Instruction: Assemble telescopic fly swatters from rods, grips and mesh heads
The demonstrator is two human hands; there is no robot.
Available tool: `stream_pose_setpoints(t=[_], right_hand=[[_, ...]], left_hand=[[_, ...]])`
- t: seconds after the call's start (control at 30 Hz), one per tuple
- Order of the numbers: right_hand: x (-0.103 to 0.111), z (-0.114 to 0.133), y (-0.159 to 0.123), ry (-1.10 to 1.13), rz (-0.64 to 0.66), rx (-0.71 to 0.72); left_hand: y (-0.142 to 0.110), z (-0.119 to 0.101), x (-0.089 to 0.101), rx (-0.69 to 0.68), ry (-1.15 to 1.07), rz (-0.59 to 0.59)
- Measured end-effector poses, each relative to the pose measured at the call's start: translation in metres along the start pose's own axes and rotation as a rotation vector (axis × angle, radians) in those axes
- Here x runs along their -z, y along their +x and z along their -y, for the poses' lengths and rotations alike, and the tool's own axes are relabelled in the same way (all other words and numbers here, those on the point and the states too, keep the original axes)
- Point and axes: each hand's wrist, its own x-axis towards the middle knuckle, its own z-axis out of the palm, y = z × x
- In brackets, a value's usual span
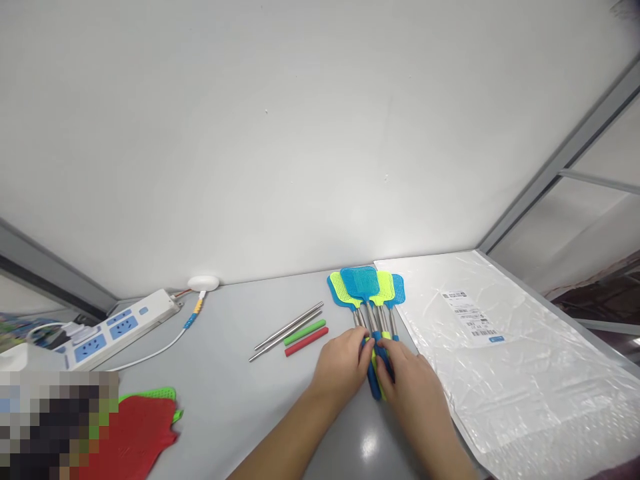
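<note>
A bunch of several fly swatters (367,287) with blue and yellow-green heads lies on the grey table (235,393), heads fanned out toward the wall. My left hand (343,363) and my right hand (407,380) both close on their blue and yellow handles from either side. The fingers curl round the handles and hide most of them.
Two metal rods (287,330) lie left of the swatters with a green sleeve (305,331) and a red sleeve (306,341). Red and green swatter heads (135,433) sit at front left. A power strip (120,327) lies at the back left, a clear plastic bag (500,353) on the right.
</note>
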Motion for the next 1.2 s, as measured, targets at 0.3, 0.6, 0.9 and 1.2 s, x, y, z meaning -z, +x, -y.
stream_pose_setpoints(t=[0.3,0.6,0.9,1.2], right_hand=[[0.004,-0.004,0.005,0.014,0.003,0.062],[0.003,-0.003,0.007,0.015,-0.013,0.075],[0.004,-0.017,0.010,0.115,0.002,0.093],[-0.008,-0.028,0.019,0.110,-0.021,0.143]], left_hand=[[0.002,0.003,0.000,0.021,-0.050,-0.012],[0.005,0.007,-0.001,0.023,-0.075,-0.015],[0.003,0.008,-0.002,0.027,-0.089,-0.026],[0.002,0.007,0.002,0.022,-0.136,0.026]])
